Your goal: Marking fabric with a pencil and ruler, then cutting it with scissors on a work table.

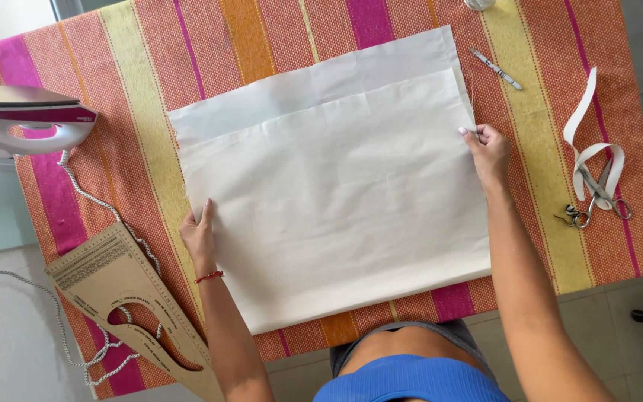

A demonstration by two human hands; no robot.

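Fabric — a large, pale cream rectangle, smooth with faint creases — is spread flat across the middle of the desk, which is covered by a coarse woven cloth in stripes of orange, yellow, magenta and red. The fabric is laid in two layers, the upper sheet set slightly lower, so that a paler band of the under layer is left showing along the far edge.

The left hand is pressed flat on the fabric's left edge, fingers together and extended, nothing clamped in its grip; a thin red bracelet is worn at the wrist. The right hand is placed at the upper right corner, where the edge of the top layer is pinched between fingertips and thumb.

A white and magenta iron is seen at the left, its braided cord trailed over the desk's edge. Near the left hand a beige curved ruler with a cut-out is laid. To the right, well apart from the fabric, metal scissors are rested on a looped white strap — and a slim pen is laid further back.
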